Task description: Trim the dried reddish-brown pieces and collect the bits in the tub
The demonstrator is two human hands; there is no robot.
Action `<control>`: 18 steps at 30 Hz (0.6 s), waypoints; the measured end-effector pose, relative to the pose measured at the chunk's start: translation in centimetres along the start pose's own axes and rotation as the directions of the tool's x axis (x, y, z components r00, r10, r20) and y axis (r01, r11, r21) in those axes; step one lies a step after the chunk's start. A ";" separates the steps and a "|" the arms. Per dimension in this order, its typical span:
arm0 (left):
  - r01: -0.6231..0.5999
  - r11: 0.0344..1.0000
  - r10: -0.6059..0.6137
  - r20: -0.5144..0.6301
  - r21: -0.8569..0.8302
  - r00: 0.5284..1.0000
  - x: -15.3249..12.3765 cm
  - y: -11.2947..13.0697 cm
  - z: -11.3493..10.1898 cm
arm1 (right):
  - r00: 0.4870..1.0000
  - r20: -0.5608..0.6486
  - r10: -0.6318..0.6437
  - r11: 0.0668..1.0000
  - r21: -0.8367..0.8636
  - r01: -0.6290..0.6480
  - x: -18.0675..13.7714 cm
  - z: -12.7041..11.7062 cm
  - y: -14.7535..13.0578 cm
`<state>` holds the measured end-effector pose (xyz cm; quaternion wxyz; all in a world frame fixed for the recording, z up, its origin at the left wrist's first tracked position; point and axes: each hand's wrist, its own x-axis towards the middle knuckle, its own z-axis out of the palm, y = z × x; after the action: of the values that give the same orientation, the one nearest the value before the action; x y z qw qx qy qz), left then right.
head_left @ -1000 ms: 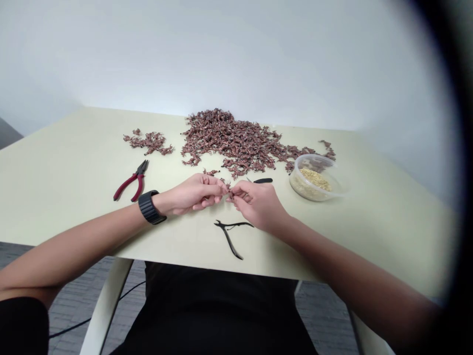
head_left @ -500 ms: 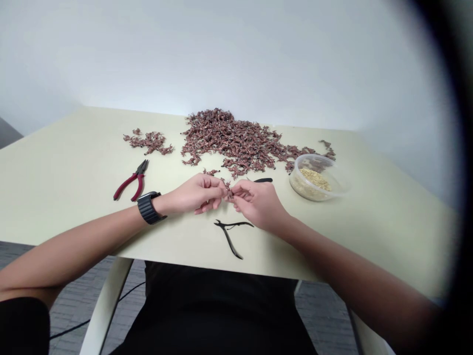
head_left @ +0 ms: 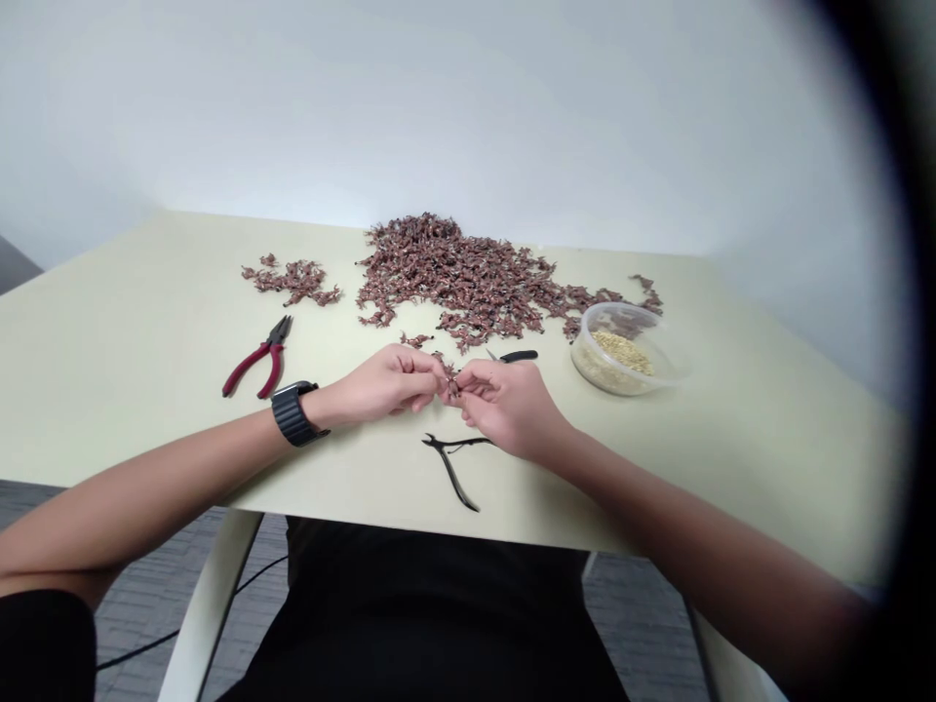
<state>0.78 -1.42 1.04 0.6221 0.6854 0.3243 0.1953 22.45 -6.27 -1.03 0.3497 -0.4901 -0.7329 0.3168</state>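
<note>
Between my two hands is a small reddish-brown figure [head_left: 451,381] with thin limbs, too small to make out in detail. My left hand [head_left: 391,383], with a dark watch [head_left: 293,413] on its wrist, pinches the figure from the left. From the right, my right hand [head_left: 508,402] pinches it with thumb and forefinger. Black nippers [head_left: 451,470] lie just below, one handle partly hidden behind my right hand. Behind the hands rests a tool with a black handle [head_left: 521,356]. One loose brown figure [head_left: 416,340] lies beyond my left fingers.
A large heap of similar brown figures [head_left: 453,278] covers the table's back middle, with a smaller group [head_left: 296,281] to its left. Red-handled pliers [head_left: 254,363] lie at left. A clear plastic tub [head_left: 610,375] holding small gold-coloured pieces [head_left: 621,351] stands at right. The wall rises behind the table.
My hands stay pinched on the small figure, with slight finger shifts; my left lower fingers have curled in more. My right hand covers a little more of the nippers' handle.
</note>
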 end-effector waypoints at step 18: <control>-0.047 0.987 0.052 -0.028 0.157 0.998 -0.3 0.5 0.3 | 0.989 0.077 0.124 0.976 0.168 -0.135 0.3 0.0 -0.4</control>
<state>0.84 -1.87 1.49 0.5562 0.7365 0.3314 0.1956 22.15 -6.10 -0.62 0.3450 -0.4940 -0.6803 0.4172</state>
